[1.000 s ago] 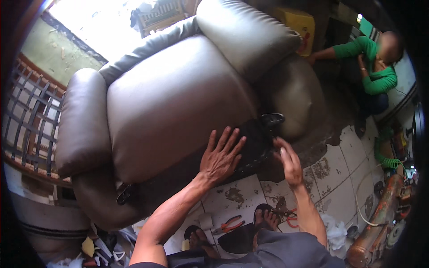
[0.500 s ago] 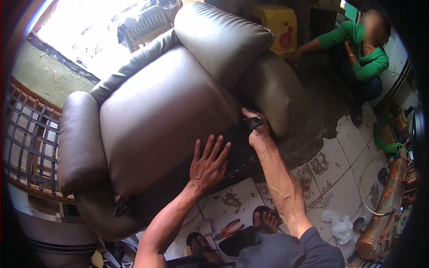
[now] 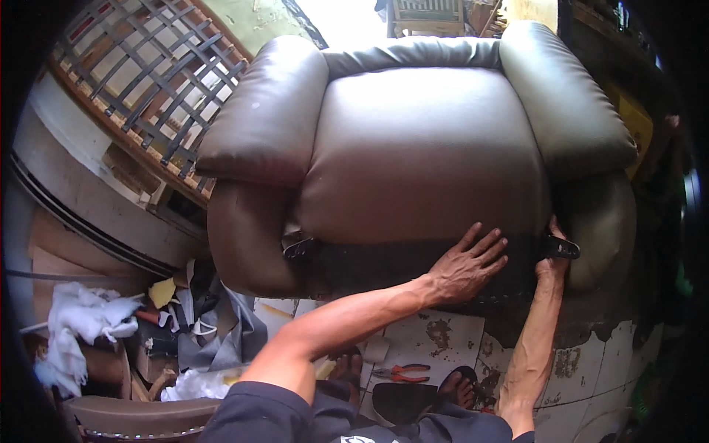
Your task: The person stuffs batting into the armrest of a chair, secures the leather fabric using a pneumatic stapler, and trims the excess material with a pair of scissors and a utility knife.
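Observation:
A brown leather armchair (image 3: 428, 148) with padded arms stands before me. Its lower front has a black cloth strip (image 3: 369, 264). Against that strip my left hand (image 3: 469, 269) lies flat, fingers spread, holding nothing. At the gap beside the right armrest, my right hand (image 3: 550, 264) is closed around a black metal bracket (image 3: 563, 248); part of the grip is hidden behind it. A similar bracket (image 3: 299, 247) juts from the gap at the left armrest.
Orange-handled pliers (image 3: 402, 373) lie on worn white floor tiles between my feet. A wooden frame with woven black straps (image 3: 159, 81) leans at the upper left. White stuffing (image 3: 81, 325), a grey sheet (image 3: 233, 328) and scraps are heaped at lower left.
My view has swung left, so the armchair appears squarer and the stuffing pile shows. The person in green has left the picture. Both hands keep about the same places on the chair.

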A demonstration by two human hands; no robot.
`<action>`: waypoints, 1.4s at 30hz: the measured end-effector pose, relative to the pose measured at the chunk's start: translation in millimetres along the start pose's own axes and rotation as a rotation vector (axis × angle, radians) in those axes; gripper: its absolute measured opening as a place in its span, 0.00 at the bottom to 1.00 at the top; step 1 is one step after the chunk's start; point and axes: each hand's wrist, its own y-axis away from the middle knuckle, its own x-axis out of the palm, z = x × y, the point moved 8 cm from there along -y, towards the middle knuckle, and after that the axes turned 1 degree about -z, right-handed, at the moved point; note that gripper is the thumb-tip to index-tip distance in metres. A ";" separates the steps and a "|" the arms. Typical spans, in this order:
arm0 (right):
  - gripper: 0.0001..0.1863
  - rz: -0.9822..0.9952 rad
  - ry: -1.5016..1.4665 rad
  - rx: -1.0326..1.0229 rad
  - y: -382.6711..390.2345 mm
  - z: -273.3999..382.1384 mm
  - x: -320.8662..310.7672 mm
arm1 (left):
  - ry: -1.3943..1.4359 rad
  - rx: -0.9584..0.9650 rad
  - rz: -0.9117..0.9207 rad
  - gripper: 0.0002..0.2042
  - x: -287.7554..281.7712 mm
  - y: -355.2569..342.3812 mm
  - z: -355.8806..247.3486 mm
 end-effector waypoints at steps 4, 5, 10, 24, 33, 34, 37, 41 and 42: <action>0.29 0.083 0.066 -0.091 -28.3 -12.9 -26.7 | 0.239 -0.028 -0.072 0.21 -44.9 17.8 -0.1; 0.30 0.132 -0.038 -0.080 -35.3 -15.6 -30.4 | 0.305 -0.070 -0.125 0.20 -67.5 26.8 0.3; 0.31 0.105 0.015 -0.135 -24.4 -1.5 -29.5 | 0.283 -0.620 -0.424 0.13 -111.0 149.1 29.8; 0.32 0.206 0.223 -0.111 -20.2 -1.1 -18.6 | 0.431 -1.222 -0.681 0.19 -90.7 293.0 73.7; 0.31 0.168 0.317 -0.146 -25.7 -7.7 -29.2 | 1.018 -1.360 -0.808 0.17 -72.6 287.9 80.9; 0.31 0.173 0.116 -0.069 -25.6 -11.3 -28.2 | 0.980 -1.408 -0.710 0.17 -65.9 289.3 85.2; 0.30 0.165 0.047 -0.049 -22.1 -8.8 -21.1 | 1.004 -1.375 -0.699 0.19 -47.2 287.3 90.8; 0.30 0.177 0.140 -0.073 -19.0 -12.1 -23.8 | 1.021 -1.409 -0.621 0.15 -52.6 301.0 77.4; 0.30 0.182 0.146 -0.071 -18.7 -16.3 -25.8 | 0.983 -1.415 -0.613 0.17 -49.9 306.3 77.0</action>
